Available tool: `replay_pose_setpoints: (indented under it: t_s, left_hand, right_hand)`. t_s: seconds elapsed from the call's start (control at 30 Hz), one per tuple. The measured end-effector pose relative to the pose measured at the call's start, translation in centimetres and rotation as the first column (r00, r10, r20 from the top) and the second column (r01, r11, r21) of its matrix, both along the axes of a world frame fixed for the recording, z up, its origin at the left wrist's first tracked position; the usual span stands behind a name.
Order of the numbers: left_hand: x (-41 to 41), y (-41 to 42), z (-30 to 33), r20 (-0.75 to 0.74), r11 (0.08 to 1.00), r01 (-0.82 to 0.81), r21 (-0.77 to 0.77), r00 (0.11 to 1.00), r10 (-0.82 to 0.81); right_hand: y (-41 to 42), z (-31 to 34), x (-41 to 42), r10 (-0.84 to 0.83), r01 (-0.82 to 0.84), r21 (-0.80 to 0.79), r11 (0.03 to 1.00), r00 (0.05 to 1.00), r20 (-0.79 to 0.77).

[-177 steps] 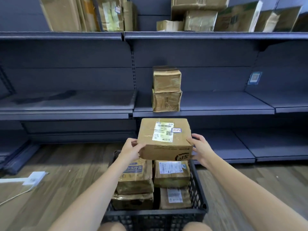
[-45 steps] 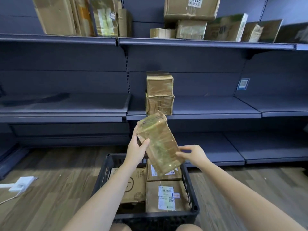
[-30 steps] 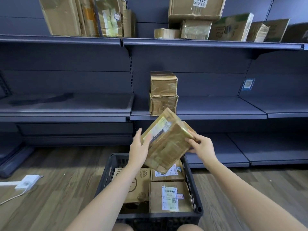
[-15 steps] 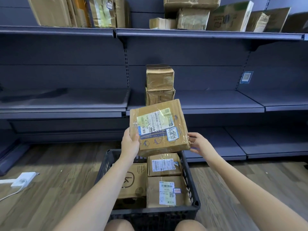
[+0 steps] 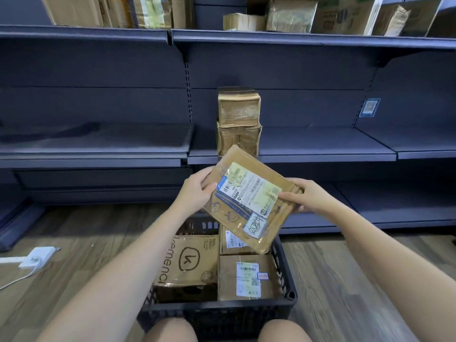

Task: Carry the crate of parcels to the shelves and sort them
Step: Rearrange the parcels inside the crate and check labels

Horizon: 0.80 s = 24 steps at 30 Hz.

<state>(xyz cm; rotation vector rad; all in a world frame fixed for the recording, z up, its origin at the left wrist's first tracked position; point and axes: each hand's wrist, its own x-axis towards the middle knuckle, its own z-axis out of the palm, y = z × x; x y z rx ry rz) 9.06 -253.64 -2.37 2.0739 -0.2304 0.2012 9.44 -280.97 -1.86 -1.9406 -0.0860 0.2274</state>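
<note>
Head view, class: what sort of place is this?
Probably a parcel pickup depot or stockroom: long metal shelves with stacked boxes, a crate of labelled parcels, a shelf tag.

The middle shelf lies bare to the right of the two stacked boxes and offers open room there. The bay left of that stack is bare too. Above the stack, the top shelf is crowded with cartons.

The flat brown cardboard parcel carries a pale yellow-white label with black barcodes and a dark blue band. The black plastic lattice crate stands on grey-brown wood-grain flooring before dark blue-grey metal shelves.
</note>
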Motion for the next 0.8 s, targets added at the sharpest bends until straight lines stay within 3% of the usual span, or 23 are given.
replay_pose_setpoints:
  t_s: [0.07,0.13,0.2,0.23,0.3,0.37,0.47,0.57,0.8]
  left_hand:
    - [0.9,0.1,0.4,-0.001,0.997,-0.052,-0.061,0.999,0.052]
    - [1.6,-0.6,-0.4,-0.038,0.964,-0.244,-0.101,0.97,0.241]
    - [1.7,-1.9,-2.0,-0.216,0.898,-0.42,-0.129,0.896,0.388]
    - [1.3,-2.6,-3.2,-0.339,0.886,-0.434,-0.166,0.868,0.362]
    - [0.2,-3.9,-5.8,-0.477,0.895,-0.38,-0.234,0.847,0.234]
    - [-0.9,-4.8,-8.7,-0.522,0.932,-0.312,-0.183,0.834,0.177]
    - [-1.7,-5.9,-12.5,-0.534,0.983,-0.177,-0.048,0.836,0.124]
    - [-0.9,-6.3,-14.9,-0.543,0.989,-0.144,0.036,0.828,0.141]
    - [1.8,-5.9,-18.0,-0.597,0.996,-0.089,-0.014,0.8,0.063]
  right_hand:
    - [0.2,-0.8,-0.5,-0.04,0.041,0.034,0.999,0.999,-0.018]
    - [1.1,-2.6,-1.0,-0.127,0.13,0.121,0.984,0.991,-0.033]
    - [2.1,-5.1,-1.2,-0.218,0.232,0.183,0.955,0.972,-0.091]
    - [2.6,-6.5,-1.3,-0.256,0.275,0.198,0.941,0.96,-0.117]
    - [3.1,-9.0,-1.4,-0.342,0.361,0.145,0.921,0.929,-0.143]
    - [3.1,-11.7,-1.5,-0.408,0.438,0.121,0.891,0.888,-0.211]
    - [3.1,-14.8,-2.0,-0.439,0.506,0.136,0.852,0.831,-0.342]
    - [3.0,-16.8,-1.9,-0.485,0.574,0.118,0.81,0.77,-0.414]
    - [2.9,-19.3,-0.6,-0.512,0.662,0.144,0.736,0.682,-0.522]
